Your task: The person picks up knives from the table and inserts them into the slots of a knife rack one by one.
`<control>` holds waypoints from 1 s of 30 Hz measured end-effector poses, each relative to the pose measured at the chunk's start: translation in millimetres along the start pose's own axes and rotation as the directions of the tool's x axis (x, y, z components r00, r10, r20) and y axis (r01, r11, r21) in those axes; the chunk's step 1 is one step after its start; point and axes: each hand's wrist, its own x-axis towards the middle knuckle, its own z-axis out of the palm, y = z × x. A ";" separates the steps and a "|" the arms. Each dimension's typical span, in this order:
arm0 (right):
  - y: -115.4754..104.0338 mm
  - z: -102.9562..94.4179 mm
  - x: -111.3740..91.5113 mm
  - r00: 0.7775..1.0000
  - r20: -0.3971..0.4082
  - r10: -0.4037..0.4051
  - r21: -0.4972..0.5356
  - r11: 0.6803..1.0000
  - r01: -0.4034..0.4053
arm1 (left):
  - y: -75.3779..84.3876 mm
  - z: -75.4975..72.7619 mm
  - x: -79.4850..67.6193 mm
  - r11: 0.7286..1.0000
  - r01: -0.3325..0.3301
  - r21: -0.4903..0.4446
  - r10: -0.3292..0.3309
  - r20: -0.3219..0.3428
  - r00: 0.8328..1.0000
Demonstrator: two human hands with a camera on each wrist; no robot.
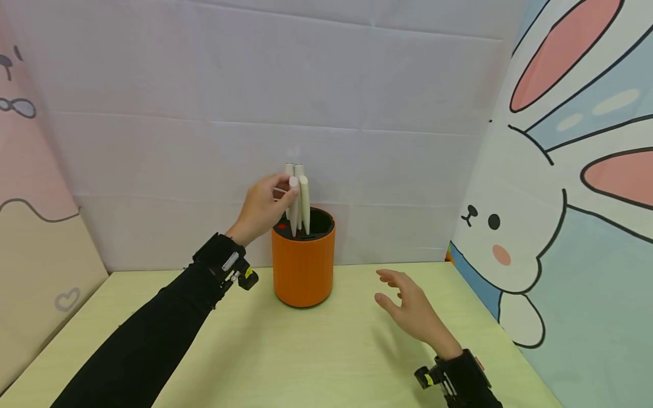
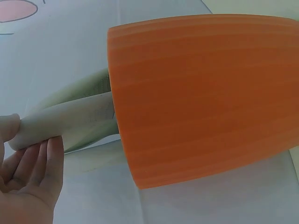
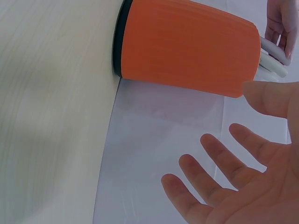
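Observation:
An orange round knife block with a black top stands upright at the back of the table. Several cream-white handles rise from its top; whatever lies below them is hidden inside. My left hand pinches one knife handle near its upper end, thumb on one side and fingers on the other. In the left wrist view that handle still runs down to the block's rim. Right of the block, my right hand hovers above the table with fingers spread and nothing in it.
The pale yellow table meets a creased white backdrop just behind the block. A panel with a cartoon rabbit borders the right side, and a pink and cream panel the left.

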 end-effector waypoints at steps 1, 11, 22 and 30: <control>-0.2 -0.1 0.1 1.000 0.001 -0.001 0.000 1.000 0.001 | -0.1 0.0 0.0 1.000 0.008 0.003 -0.008 0.002 1.000; -2.0 -1.2 0.7 1.000 0.004 0.008 0.004 1.000 -0.008 | 0.2 -1.2 -1.3 0.998 0.066 0.012 -0.066 0.010 0.998; -3.3 -3.1 -0.8 1.000 0.006 0.005 0.006 1.000 -0.005 | -2.2 -1.6 -4.6 0.995 0.097 0.021 -0.098 0.043 0.994; -3.5 -2.1 0.1 1.000 0.001 0.002 0.000 1.000 -0.002 | -0.7 -10.5 -16.4 0.991 0.122 0.049 -0.125 0.079 0.989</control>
